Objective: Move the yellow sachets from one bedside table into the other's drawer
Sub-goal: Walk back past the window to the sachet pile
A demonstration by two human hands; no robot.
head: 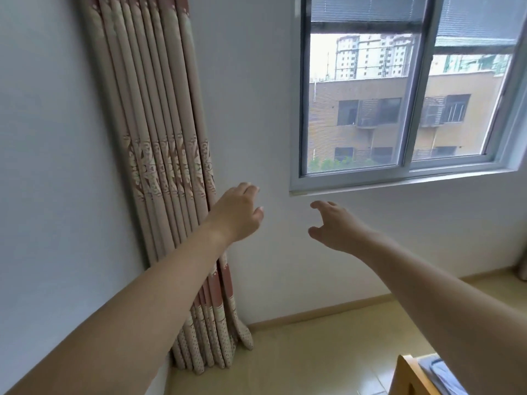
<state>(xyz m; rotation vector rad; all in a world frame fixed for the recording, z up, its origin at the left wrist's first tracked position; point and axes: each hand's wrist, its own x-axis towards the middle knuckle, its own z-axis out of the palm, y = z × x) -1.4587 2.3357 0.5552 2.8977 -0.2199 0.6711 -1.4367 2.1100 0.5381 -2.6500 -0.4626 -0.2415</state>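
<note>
At the lower right edge of the frame, nearest the camera, a wooden furniture corner (pixel 405 374) shows with something grey and folded lying on it; whether this belongs to a bed or to one of the bedside tables cannot be told. Beyond it lies the pale floor (pixel 328 354), running to a wooden skirting along the wall.

Both bare forearms stretch forward and up from the bottom corners. The left hand (pixel 238 212), at mid-frame just left of centre, has its fingers loosely bent and grips nothing. The right hand (pixel 333 226), just right of centre and apart from the left, has fingers and thumb spread wide and is likewise empty. Both hang in the air in front of the white wall (pixel 256 109), touching nothing.

Further off, a gathered patterned curtain (pixel 159 138) hangs in the upper left, and a sliding window (pixel 410 89) fills the upper right, with buildings outside.

No yellow sachets, no bedside table and no drawer are in view, so their look and whereabouts cannot be told. By my judgement no carrying is under way at this moment. The next move calls for lowering the gaze and turning to find the table holding the sachets, then reaching for them.
</note>
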